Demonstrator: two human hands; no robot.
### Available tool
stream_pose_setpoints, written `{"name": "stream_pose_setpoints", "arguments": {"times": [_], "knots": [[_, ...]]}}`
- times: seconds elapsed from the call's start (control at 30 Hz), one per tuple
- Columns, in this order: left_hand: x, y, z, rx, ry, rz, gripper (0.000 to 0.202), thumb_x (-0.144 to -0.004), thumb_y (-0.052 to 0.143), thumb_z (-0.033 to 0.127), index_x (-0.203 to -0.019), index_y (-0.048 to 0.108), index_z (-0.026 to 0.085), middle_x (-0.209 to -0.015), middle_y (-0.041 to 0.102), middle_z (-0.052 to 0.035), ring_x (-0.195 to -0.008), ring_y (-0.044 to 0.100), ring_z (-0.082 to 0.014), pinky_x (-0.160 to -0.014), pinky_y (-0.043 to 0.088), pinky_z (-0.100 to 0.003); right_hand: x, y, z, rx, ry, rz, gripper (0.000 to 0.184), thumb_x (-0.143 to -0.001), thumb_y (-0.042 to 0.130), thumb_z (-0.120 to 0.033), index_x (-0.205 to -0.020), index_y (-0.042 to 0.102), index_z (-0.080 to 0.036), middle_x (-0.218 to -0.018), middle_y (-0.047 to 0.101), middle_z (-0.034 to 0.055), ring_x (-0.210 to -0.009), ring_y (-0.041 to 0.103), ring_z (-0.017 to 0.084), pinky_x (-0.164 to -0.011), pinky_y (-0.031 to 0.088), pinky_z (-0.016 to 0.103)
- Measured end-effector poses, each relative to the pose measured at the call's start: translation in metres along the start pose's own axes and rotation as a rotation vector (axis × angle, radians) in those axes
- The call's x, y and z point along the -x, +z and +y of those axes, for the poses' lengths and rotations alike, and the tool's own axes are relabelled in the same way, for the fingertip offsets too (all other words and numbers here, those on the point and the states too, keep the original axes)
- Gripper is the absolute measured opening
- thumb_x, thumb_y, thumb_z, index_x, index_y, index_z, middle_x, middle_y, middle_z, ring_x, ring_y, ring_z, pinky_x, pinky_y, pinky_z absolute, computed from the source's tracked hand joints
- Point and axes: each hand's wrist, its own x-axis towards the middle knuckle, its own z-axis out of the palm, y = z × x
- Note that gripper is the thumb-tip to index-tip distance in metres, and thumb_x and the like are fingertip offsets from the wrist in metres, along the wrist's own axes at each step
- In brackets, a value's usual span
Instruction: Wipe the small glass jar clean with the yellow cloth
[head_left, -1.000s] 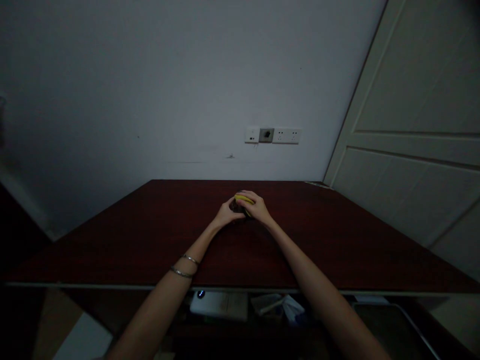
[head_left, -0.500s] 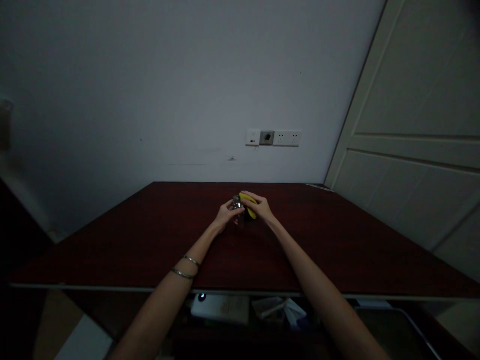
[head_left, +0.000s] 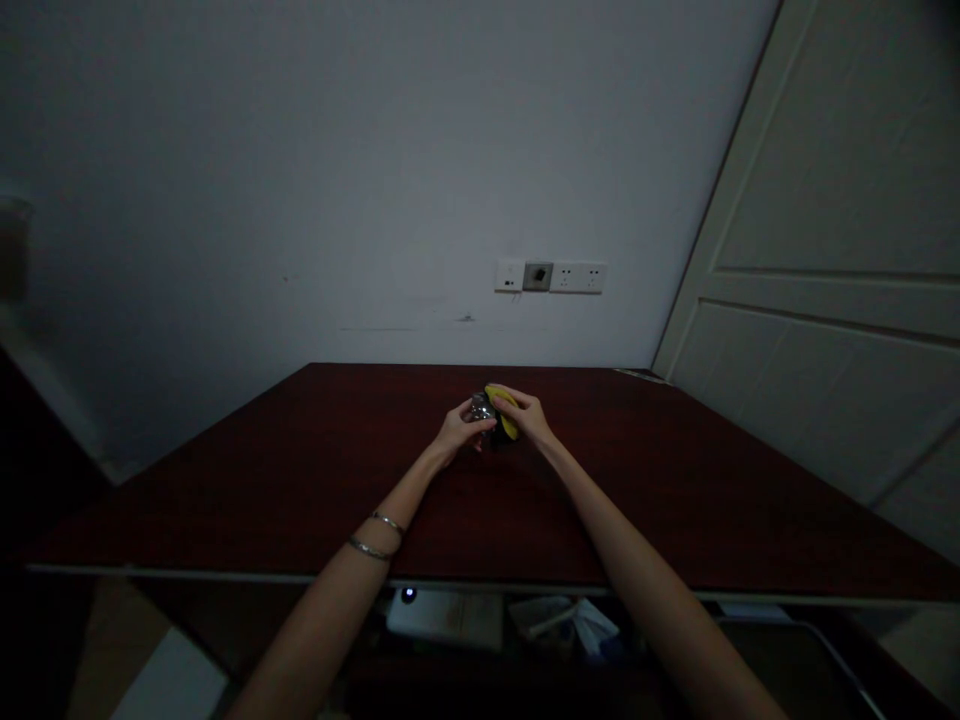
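Both my hands meet over the middle of a dark red table [head_left: 300, 480]. My left hand [head_left: 461, 432], with two bangles on its wrist, pinches a small shiny metal object [head_left: 480, 407]. My right hand [head_left: 529, 417] is closed round a yellow and black object [head_left: 506, 415] that touches the metal one. The room is dim, so I cannot make out what the two objects are or whether they are joined.
A white wall with a row of sockets [head_left: 551, 277] stands behind the table. A cream door [head_left: 840, 280] is at the right. Under the table's near edge lie a white box [head_left: 446, 615], crumpled paper [head_left: 577, 620] and a dark tray [head_left: 787, 665].
My hands have parted a little, so the shiny metal object now shows between them. The yellow object has tilted in my right hand.
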Motion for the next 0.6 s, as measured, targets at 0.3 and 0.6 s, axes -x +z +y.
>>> {"name": "stream_pose_setpoints", "arguments": {"times": [0.3,0.6], "knots": [[0.0019,-0.0006,0.0007,-0.025,-0.004,-0.046,0.071,-0.055,0.073,0.029,-0.12,0.045,0.015,-0.081,0.062,-0.0054,-0.049,0.053,-0.0077,-0.038,0.042,-0.018,-0.0019,0.0004,0.0042,-0.079,0.102,0.08,0.043,-0.058,0.069,-0.041,-0.095,0.066,-0.019,-0.101,0.065,0.0064,-0.094,0.059,0.023,-0.087,0.043,0.037],[-0.0044,-0.0037,-0.0061,-0.042,0.023,0.05,0.068,-0.056,0.073,0.03,-0.117,0.046,0.015,-0.084,0.062,-0.0065,-0.051,0.054,-0.0082,-0.037,0.042,-0.016,0.0025,0.0065,-0.005,0.12,-0.102,-0.033,0.037,-0.059,0.069,-0.037,-0.093,0.067,-0.021,-0.109,0.062,0.0046,-0.107,0.052,0.022,-0.095,0.038,0.035]]}}
